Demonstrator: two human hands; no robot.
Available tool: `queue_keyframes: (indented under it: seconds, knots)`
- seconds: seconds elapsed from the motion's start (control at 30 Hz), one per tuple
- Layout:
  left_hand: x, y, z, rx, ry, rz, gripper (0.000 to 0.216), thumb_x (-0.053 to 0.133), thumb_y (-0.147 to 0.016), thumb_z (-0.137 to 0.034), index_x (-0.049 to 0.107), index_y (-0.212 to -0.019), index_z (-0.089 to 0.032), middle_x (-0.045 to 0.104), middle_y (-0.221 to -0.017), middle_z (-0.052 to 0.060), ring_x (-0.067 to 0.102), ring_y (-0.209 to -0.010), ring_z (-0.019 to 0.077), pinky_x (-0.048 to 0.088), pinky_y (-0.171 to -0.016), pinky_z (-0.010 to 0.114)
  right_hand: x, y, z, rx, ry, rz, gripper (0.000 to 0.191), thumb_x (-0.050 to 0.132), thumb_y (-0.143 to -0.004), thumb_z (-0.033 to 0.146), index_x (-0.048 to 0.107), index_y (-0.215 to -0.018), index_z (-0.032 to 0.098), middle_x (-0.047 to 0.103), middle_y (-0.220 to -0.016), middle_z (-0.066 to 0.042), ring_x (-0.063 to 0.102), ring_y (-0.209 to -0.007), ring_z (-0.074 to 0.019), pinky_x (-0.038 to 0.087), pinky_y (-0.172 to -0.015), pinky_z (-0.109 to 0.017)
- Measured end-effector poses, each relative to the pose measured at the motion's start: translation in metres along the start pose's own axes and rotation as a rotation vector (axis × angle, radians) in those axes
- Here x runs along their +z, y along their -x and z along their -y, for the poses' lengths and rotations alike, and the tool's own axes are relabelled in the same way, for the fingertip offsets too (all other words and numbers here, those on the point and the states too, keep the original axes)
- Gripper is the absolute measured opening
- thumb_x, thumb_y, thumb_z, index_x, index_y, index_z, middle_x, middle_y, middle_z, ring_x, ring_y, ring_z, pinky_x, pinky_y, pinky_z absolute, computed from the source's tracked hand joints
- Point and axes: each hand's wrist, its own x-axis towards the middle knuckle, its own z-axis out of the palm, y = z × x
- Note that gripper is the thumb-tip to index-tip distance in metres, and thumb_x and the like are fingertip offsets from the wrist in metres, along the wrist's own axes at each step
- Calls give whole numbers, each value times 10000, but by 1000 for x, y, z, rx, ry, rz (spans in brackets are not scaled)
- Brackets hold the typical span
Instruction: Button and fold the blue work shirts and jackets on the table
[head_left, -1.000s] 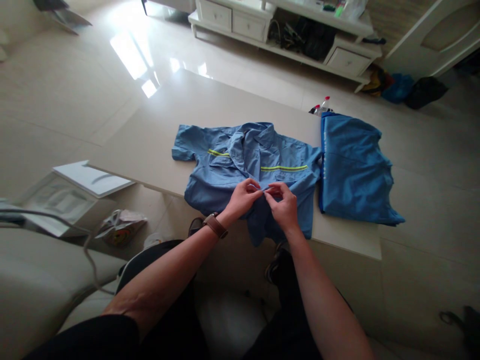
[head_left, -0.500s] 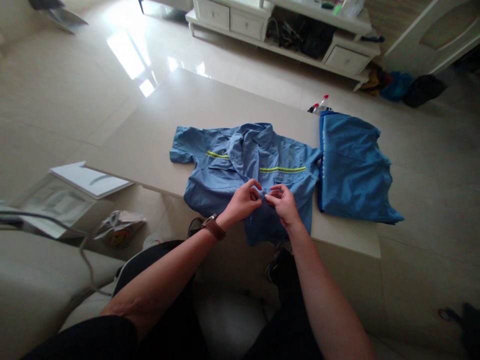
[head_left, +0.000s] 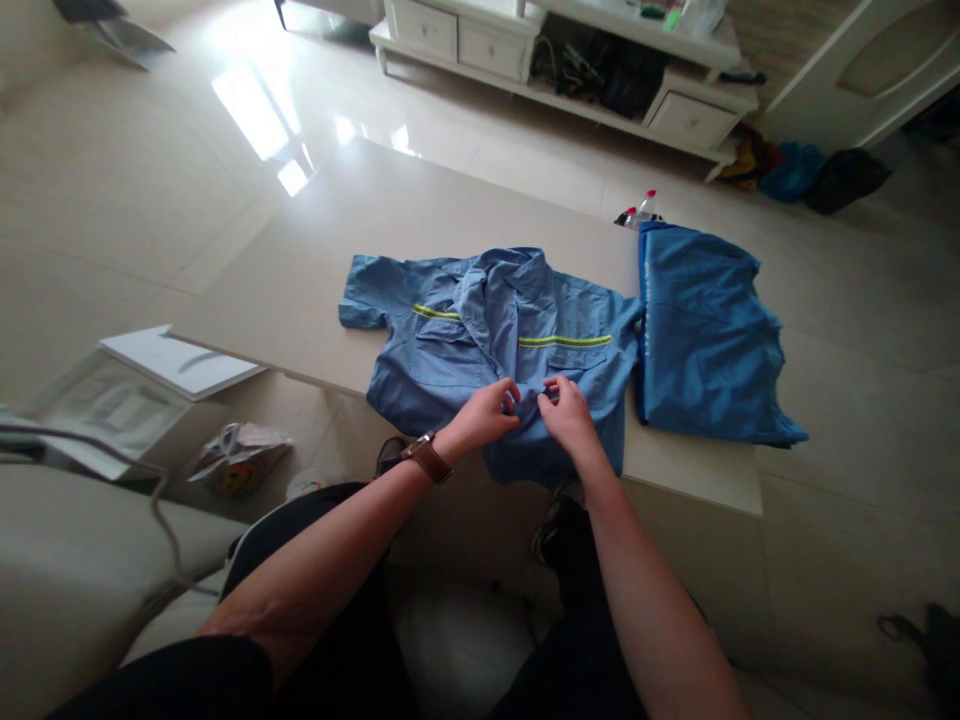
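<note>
A light blue short-sleeved work shirt (head_left: 442,370) with yellow-green chest stripes lies front up, collar away from me, its lower part hanging over the near table edge. My left hand (head_left: 489,412) has its fingers curled on the front opening below the chest pockets. Facing it across a small gap, my right hand (head_left: 568,412) is bent over the same opening, thumb and forefinger at the cloth. Both hands appear to pinch the shirt front; the exact fingertip contact and any button there are too small to make out.
Folded blue garments (head_left: 709,335) lie stacked at the right end of the pale table (head_left: 292,270), touching the shirt's sleeve. Bottles with red caps (head_left: 646,207) stand behind the stack. A white box (head_left: 180,365) and a plastic bag (head_left: 240,460) are at the lower left.
Both hands have moved slightly down the shirt front, toward its hem. The gap between their fingertips has widened a little. The folded stack has not moved.
</note>
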Motion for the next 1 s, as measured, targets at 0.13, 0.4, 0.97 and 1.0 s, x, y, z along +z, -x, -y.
queue_keyframes:
  seconds: [0.13, 0.4, 0.97, 1.0]
  knots:
    - [-2, 3, -1, -81, -233, 64, 173, 667, -842, -168, 737, -1001, -174, 750, -864, 46, 678, -774, 176, 492, -727, 261, -1, 6, -2, -135, 210, 59, 308, 592, -879, 251, 690, -1160, 171, 624, -1319, -154, 563, -1266, -299, 456, -1109, -430]
    - [-1, 7, 7, -101, -541, 120, 205, 621, -841, -175, 786, -943, -243, 778, -948, 79, 736, -914, 249, 545, -817, 315, -5, 12, 9, -121, 392, 253, 246, 578, -947, 309, 721, -1115, 199, 654, -1361, -115, 468, -1369, -309, 455, -1081, -459]
    - [-11, -13, 21, -159, -2, 175, 119, 629, -721, -108, 714, -647, -147, 633, -565, 0, 546, -548, 132, 399, -537, 237, -1, 13, 20, -271, 125, 275, 409, 593, -905, 253, 686, -1302, 286, 623, -1288, -94, 553, -1204, -292, 469, -1011, -450]
    - [-12, -13, 20, -163, 37, 171, 124, 627, -708, -105, 701, -619, -150, 613, -538, -7, 523, -524, 124, 379, -510, 234, -5, 13, 21, -270, 95, 281, 408, 631, -896, 296, 681, -1301, 290, 617, -1297, -87, 552, -1212, -290, 464, -1020, -455]
